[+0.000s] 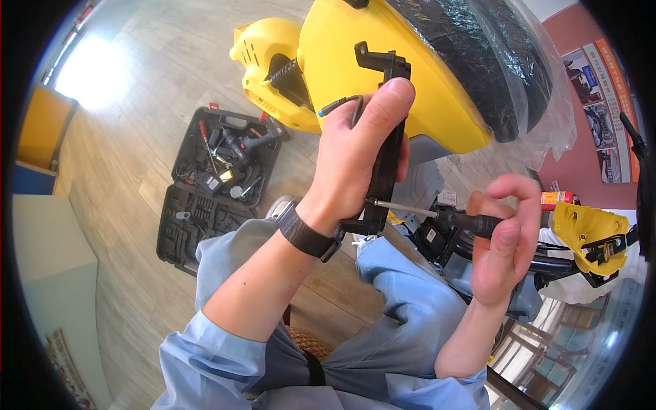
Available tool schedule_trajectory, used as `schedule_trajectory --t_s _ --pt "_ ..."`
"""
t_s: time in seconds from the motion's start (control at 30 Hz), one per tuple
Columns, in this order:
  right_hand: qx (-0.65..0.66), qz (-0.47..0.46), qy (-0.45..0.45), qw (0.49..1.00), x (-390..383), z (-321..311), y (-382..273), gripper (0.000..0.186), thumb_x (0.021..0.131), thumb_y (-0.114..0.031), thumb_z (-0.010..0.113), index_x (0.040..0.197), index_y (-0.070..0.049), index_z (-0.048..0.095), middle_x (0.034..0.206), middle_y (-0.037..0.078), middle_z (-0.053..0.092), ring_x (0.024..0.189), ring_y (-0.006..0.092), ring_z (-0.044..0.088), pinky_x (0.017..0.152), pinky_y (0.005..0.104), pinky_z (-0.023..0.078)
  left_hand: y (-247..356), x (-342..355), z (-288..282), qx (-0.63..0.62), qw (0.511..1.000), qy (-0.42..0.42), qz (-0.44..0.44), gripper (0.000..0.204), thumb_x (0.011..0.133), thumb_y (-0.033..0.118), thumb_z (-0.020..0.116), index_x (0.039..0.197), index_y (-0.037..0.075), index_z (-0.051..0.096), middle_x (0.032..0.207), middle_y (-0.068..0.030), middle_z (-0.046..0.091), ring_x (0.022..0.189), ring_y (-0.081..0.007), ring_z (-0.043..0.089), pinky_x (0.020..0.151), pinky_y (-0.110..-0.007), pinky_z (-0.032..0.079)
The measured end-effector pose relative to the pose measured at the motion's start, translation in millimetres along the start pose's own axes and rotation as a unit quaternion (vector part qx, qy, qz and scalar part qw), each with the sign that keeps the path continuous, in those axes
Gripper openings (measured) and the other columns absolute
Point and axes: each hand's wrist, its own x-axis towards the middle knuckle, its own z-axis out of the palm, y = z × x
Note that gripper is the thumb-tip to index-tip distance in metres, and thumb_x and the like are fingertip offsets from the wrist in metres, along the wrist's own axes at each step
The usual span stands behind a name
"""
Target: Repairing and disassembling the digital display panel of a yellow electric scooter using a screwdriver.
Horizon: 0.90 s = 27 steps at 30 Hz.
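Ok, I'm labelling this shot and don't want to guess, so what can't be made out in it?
All in the head view:
- Left hand: most fingers are hidden behind the black plastic bracket.
- Screwdriver: its tip, at the bracket, is too small to tell whether it sits in a screw.
- Yellow body shell: cut off by the top edge.
- Open black tool case: its smallest contents are too small to identify.

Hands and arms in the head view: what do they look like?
Left hand and right hand are gloveless. A wide black band, perhaps a watch strap, circles the left wrist; none shows on the right. Light blue sleeves leave the forearms bare.
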Motion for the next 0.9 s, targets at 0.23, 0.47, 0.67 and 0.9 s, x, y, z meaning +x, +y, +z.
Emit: schedule_trajectory --t_s 0.23,0.47,0.67,0.9 --pt "0.057 -0.104 -0.025 0.993 9 6 12 0.047 0.100 -0.037 0.062 0.125 -0.004 0.041 0.094 0.008 0.050 0.072 0.0073 0.039 0.063 0.0216 0.030 1 -1 -1 -0.005 1.000 -0.003 -0.018 0.065 0.087 0.065 0.070 0.095 0.002 0.057 0.067 -0.0067 0.061 0.049 -0.0141 0.059 0.048 -0.025 0.046" --pt "-0.075 -0.010 0.019 0.997 4 3 5 0.042 0.102 -0.045 0.051 0.115 -0.005 0.046 0.085 0.001 0.045 0.071 0.0079 0.039 0.065 0.0221 0.031 1 -1 -1 -0.004 1.000 -0.015 -0.010 0.064 0.087 0.065 0.071 0.095 0.003 0.057 0.068 -0.0067 0.061 0.050 -0.0138 0.058 0.048 -0.025 0.045" --pt "-0.034 -0.062 0.004 0.997 12 7 3 0.053 0.100 -0.054 0.052 0.116 -0.003 0.048 0.081 -0.001 0.045 0.070 0.0056 0.040 0.061 0.0206 0.028 0 -3 1 -0.008 1.000 -0.001 -0.012 0.062 0.087 0.063 0.071 0.093 0.003 0.057 0.067 -0.0068 0.061 0.050 -0.0138 0.058 0.047 -0.026 0.045" --pt "-0.003 -0.093 0.004 0.996 15 10 3 0.046 0.104 -0.044 0.052 0.117 0.000 0.057 0.087 0.001 0.055 0.067 0.0032 0.042 0.056 0.0191 0.028 1 -1 -3 -0.003 1.000 -0.013 -0.008 0.062 0.087 0.064 0.071 0.091 0.003 0.058 0.067 -0.0065 0.061 0.050 -0.0132 0.058 0.048 -0.025 0.045"
